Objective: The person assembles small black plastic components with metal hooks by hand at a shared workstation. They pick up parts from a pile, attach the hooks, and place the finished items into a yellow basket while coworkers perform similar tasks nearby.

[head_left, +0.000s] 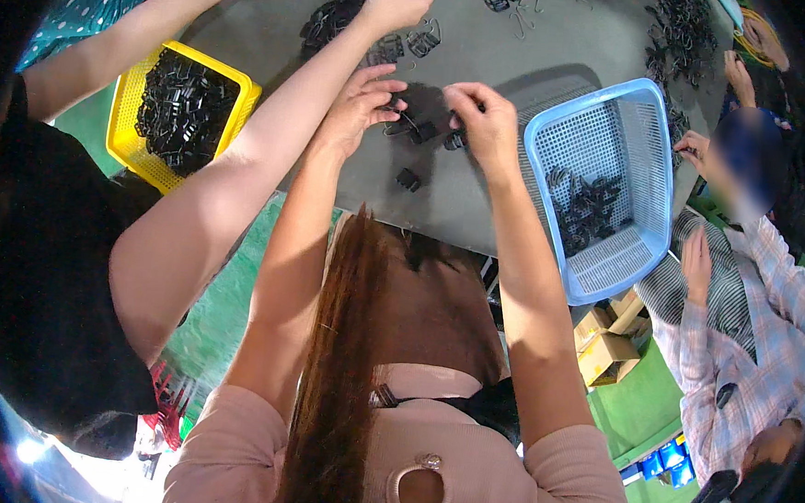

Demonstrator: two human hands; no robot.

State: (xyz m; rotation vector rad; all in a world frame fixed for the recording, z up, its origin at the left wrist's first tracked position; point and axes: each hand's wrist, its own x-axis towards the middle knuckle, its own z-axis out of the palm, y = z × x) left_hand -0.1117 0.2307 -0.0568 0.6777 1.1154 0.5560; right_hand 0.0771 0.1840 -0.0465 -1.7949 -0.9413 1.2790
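Small black clip pinched between left hand and right hand, upper centre of frame, above grey table. Both grips closed on part. Judged light, stiff, springy; best held by edges.

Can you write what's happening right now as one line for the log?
left hand: pinching small black clip | right hand: gripping another black clip | blue basket: right, partly filled | yellow basket: left, full
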